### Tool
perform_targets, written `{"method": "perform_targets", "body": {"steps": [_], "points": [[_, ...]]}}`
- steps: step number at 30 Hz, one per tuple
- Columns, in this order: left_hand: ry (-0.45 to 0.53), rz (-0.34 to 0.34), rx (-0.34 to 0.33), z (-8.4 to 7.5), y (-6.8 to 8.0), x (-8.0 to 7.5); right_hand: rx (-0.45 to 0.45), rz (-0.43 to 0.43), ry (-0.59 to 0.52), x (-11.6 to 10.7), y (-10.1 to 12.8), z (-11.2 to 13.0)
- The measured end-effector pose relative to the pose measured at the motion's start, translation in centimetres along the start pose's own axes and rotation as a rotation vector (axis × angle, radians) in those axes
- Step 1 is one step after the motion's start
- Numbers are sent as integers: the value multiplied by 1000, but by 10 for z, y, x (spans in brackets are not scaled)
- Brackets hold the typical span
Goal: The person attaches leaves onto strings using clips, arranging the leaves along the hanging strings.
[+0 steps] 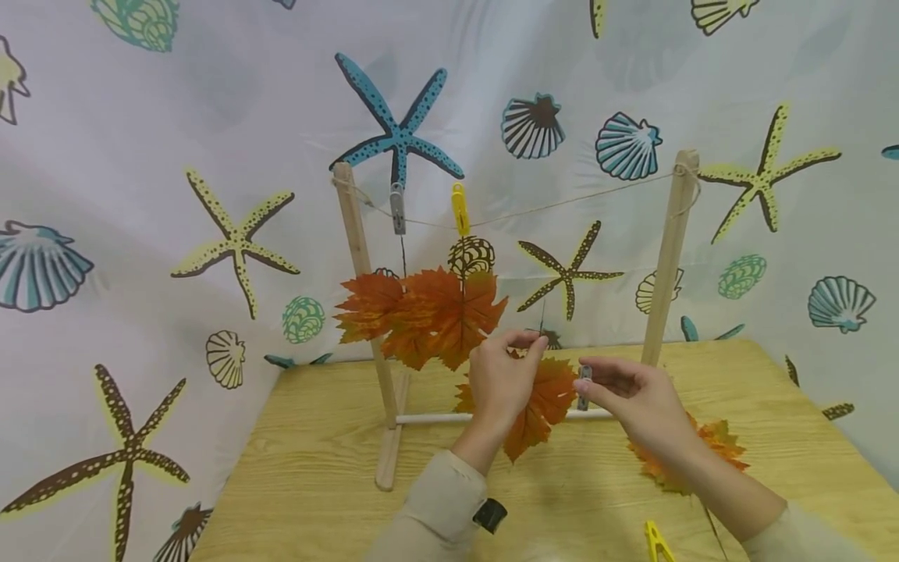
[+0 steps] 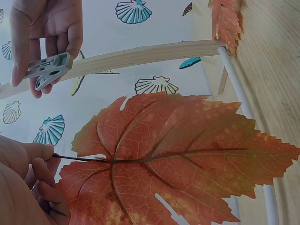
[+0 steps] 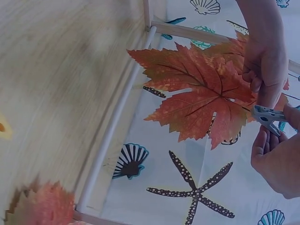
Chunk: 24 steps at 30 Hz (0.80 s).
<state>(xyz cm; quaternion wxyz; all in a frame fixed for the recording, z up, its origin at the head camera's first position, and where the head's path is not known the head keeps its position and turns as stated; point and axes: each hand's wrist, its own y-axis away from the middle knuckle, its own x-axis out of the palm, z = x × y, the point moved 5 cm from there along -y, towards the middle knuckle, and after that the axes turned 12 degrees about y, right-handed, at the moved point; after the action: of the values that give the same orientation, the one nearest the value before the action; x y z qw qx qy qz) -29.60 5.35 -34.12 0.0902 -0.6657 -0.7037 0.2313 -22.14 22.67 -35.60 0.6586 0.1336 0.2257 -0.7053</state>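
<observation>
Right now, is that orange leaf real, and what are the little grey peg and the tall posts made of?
The orange leaf looks fake: matte, cloth-like, with a thin wire-like stem, though I can't be sure. The grey peg in the right hand looks like smooth plastic. The posts look like bare, pale wood.

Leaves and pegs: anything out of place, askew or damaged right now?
Mostly fine. One orange leaf lies flat on the table under the right hand, and a yellow clothespin sits loose at the near edge. The two hung leaves overlap.
</observation>
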Motion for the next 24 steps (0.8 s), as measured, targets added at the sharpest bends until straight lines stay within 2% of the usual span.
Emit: {"method": "perform_targets", "body": {"steps": [8, 24], "points": [[-13, -23, 12, -6, -10, -5, -77, -3, 81, -2, -19, 13], [77, -43, 12, -18, -26, -17, -92, -8, 129, -13, -44, 45]]}}
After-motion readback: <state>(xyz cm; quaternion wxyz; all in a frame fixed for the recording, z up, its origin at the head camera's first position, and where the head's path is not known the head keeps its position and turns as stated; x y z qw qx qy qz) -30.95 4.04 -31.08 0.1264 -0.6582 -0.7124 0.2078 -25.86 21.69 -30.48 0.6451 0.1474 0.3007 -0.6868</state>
